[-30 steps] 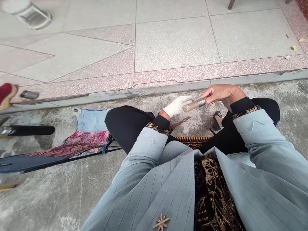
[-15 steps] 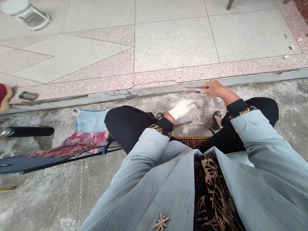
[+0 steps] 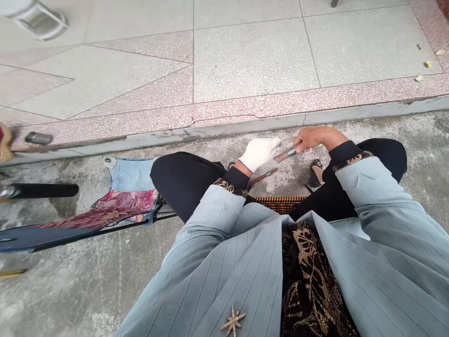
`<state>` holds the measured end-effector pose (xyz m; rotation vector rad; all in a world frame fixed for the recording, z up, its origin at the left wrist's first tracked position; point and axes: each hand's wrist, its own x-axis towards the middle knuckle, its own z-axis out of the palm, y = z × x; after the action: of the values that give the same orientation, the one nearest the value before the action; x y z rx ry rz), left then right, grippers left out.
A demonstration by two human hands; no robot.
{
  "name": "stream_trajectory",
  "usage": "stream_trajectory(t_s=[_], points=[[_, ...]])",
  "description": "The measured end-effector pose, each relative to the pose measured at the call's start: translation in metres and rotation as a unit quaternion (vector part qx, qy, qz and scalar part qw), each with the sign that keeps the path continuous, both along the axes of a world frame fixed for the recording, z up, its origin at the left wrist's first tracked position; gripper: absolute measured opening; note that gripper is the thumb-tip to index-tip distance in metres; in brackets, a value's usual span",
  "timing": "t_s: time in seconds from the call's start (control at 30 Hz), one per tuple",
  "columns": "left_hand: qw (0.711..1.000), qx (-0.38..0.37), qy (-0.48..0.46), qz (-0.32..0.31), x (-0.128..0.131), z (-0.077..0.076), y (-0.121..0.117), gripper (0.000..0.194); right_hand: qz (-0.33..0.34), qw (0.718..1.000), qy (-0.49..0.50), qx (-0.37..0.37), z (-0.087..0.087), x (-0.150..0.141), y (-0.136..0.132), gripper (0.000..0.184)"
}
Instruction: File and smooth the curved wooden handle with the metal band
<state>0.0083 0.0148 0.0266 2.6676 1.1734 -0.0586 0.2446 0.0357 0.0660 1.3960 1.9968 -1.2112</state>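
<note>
My right hand [image 3: 310, 138], bare, is closed round one end of a short brown rod with silvery wire wound about it [image 3: 285, 155]. The rod's blunt end points left and down, close to the fingertips of my left hand [image 3: 261, 152]. That hand wears a white knitted glove, and its fingers are curled together. Whatever may be in them is hidden. Below the glove, a thin reddish-brown rod [image 3: 264, 176] slants over the concrete between my legs. Its lower end is out of sight behind my left sleeve.
A folding chair with floral and blue cloth [image 3: 129, 196] stands at my left. Near it are a black tube [image 3: 45, 190] and a small grey metal cylinder [image 3: 38, 138] on the tiled step [image 3: 245, 84]. Woven wicker [image 3: 280, 204] shows between my legs.
My right hand moved the wire-wound rod away from the glove, up to the step's edge, then back down beside it. The gloved left hand shifted only slightly.
</note>
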Motion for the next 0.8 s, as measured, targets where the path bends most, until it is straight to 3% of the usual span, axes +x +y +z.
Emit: stream_trajectory(t_s=[0.2, 0.27, 0.37, 0.47, 0.6, 0.7, 0.8], points=[[0.985, -0.071, -0.152, 0.03, -0.007, -0.007, 0.012, 0.031, 0.004, 0.983, 0.162, -0.083, 0.0, 0.011, 0.002, 0.046], [0.959, -0.132, -0.247, 0.034, -0.006, -0.015, 0.014, 0.027, -0.033, 0.968, 0.236, -0.083, 0.003, 0.015, 0.001, 0.048], [0.893, -0.223, -0.386, 0.066, 0.0, -0.026, 0.009, 0.023, -0.096, 0.934, 0.338, -0.068, 0.008, 0.016, -0.001, 0.052], [0.857, -0.28, -0.421, 0.098, 0.008, -0.032, 0.0, 0.032, -0.159, 0.914, 0.371, -0.034, 0.014, 0.011, -0.005, 0.054], [0.861, -0.29, -0.403, 0.109, 0.011, -0.035, -0.008, 0.034, -0.275, 0.898, 0.341, 0.051, 0.019, 0.003, -0.006, 0.051], [0.864, -0.251, -0.394, 0.191, 0.013, -0.036, -0.012, 0.037, -0.357, 0.871, 0.32, 0.11, 0.014, 0.002, -0.002, 0.048], [0.9, -0.175, -0.33, 0.224, 0.015, -0.032, -0.017, 0.037, -0.397, 0.859, 0.282, 0.155, 0.004, 0.004, 0.004, 0.045]])
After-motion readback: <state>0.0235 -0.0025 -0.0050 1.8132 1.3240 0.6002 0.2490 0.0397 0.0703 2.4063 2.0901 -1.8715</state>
